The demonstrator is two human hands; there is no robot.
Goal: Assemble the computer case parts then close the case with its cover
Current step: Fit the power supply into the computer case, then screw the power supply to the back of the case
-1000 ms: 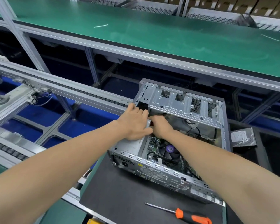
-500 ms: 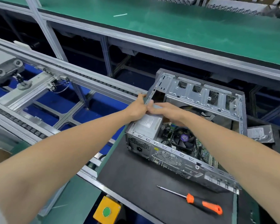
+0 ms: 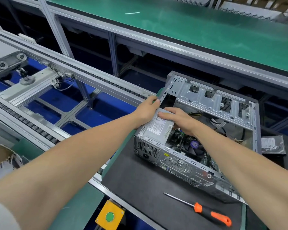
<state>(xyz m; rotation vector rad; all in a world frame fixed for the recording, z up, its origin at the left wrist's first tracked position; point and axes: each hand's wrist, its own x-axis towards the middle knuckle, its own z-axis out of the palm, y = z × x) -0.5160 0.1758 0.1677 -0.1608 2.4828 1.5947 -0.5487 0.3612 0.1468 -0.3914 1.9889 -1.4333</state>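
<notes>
An open grey computer case (image 3: 211,100) lies on its side on a black mat (image 3: 140,183). A silver power supply (image 3: 158,130) with a white label sits in its near left corner. My left hand (image 3: 146,110) grips the power supply's left side, thumb against the case's left edge. My right hand (image 3: 176,120) lies on the power supply's far right end, fingers spread over its top. Inside the case, a black fan with a purple hub (image 3: 194,145) and cables show beside my right forearm. No cover is in view.
An orange-and-black screwdriver (image 3: 204,211) lies on the mat in front of the case. A hard drive (image 3: 272,145) rests right of the case. A conveyor rail (image 3: 90,77) runs on the left, a green bench (image 3: 189,30) behind, a yellow box with a green button (image 3: 109,216) below.
Both hands have shifted from inside the case to the power supply at its left corner, which now shows more of its label. The camera view has swung, so the case sits further right.
</notes>
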